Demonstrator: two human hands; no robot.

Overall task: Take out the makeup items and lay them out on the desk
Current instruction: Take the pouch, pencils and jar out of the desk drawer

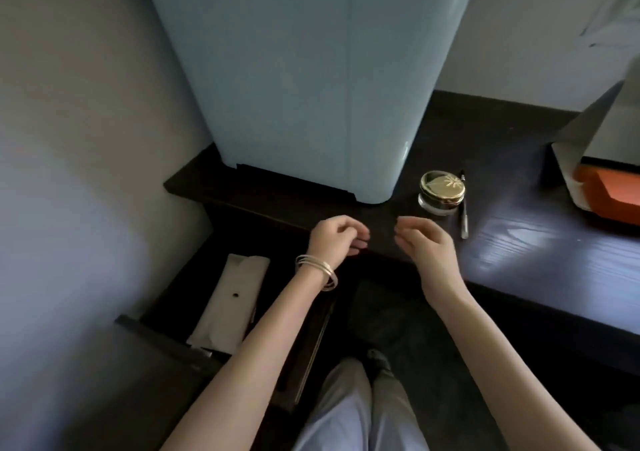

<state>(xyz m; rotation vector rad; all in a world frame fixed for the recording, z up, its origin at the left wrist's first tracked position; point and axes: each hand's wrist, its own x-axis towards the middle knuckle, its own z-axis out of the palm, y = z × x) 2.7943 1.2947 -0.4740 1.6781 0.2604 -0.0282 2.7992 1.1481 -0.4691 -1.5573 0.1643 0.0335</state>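
A round jar with a gold lid (442,192) stands on the dark desk (540,243), and a thin dark pen-like stick (463,208) lies just right of it. Below the desk's left end a drawer (166,343) stands pulled out, with a long beige pouch (230,303) lying inside. My left hand (337,239), bangles on its wrist, hovers over the desk's front edge with fingers loosely curled and nothing in them. My right hand (424,243) hovers a little to the right, fingers apart and empty, left of the jar.
A large pale blue appliance (304,80) stands on the desk's back left against the wall. An open white box with an orange insert (602,191) sits at the right edge. My legs (360,409) are below, on dark floor.
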